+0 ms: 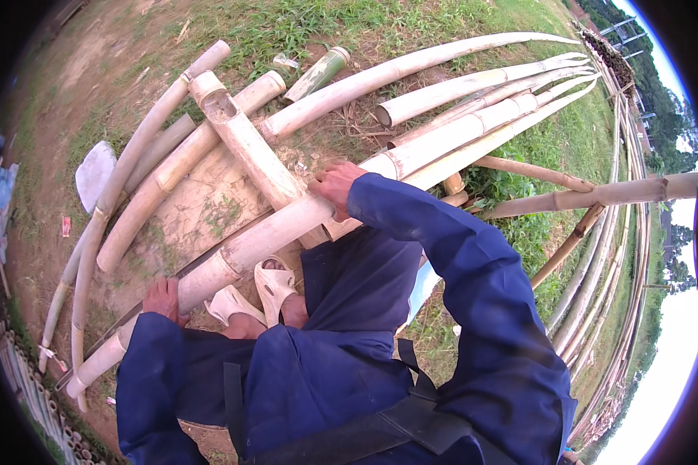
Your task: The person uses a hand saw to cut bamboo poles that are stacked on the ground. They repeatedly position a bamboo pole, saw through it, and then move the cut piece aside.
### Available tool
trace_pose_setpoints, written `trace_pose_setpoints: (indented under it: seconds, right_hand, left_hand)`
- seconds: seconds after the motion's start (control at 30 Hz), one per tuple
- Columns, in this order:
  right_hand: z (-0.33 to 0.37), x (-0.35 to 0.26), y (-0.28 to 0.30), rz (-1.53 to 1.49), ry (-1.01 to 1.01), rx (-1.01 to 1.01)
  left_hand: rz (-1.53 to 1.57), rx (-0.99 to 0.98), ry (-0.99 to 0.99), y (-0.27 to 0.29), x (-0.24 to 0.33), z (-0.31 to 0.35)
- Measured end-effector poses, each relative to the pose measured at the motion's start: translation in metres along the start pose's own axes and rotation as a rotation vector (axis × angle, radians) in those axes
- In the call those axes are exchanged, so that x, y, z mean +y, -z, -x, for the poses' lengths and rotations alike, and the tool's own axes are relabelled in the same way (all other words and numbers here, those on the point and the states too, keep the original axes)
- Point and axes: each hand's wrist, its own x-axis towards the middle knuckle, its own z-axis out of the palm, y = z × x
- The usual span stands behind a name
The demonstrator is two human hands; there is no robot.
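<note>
A thick pale bamboo pole (233, 252) lies slantwise in front of my knees, from the lower left toward the middle. Near its lower left part, my left hand (163, 299) grips it from the near side, the fingertips partly hidden. My right hand (338, 186) has its fingers curled over the pole around its upper right part. Whether the pole ends there or runs on under my blue sleeve I cannot tell. A shorter bamboo piece (248, 151) with a notch cut near its top stands crosswise behind the pole, its lower end close to my right hand.
Long bamboo poles (442, 66) fan out to the upper right. More bent poles (143, 139) lie on the left, near a white stone-like block (95, 174). A short greenish bamboo piece (318, 74) rests by the grass. On the right stands a bamboo frame (551, 200).
</note>
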Motion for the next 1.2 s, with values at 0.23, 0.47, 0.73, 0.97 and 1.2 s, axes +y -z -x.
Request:
trace_pose_setpoints:
  seconds: [0.23,0.47,0.73,0.97,1.2]
  right_hand:
    - [-0.043,-0.042,0.070,0.027,0.030,0.184]
    - [-0.137,-0.068,0.108,0.074,0.102,0.279]
    - [-0.238,-0.105,0.069,0.001,0.137,0.297]
    - [-0.281,-0.128,0.034,-0.051,0.184,0.290]
    - [-0.263,-0.106,0.004,-0.043,0.164,0.148]
  left_hand:
    - [-0.066,0.117,0.203,0.062,-0.067,0.031]
    - [-0.013,0.155,0.392,0.065,-0.136,0.049]
    - [-0.041,0.175,0.456,0.012,-0.194,0.054]
    - [-0.115,0.076,0.485,-0.025,-0.228,0.058]
    - [0.002,0.025,0.404,-0.065,-0.180,0.045]
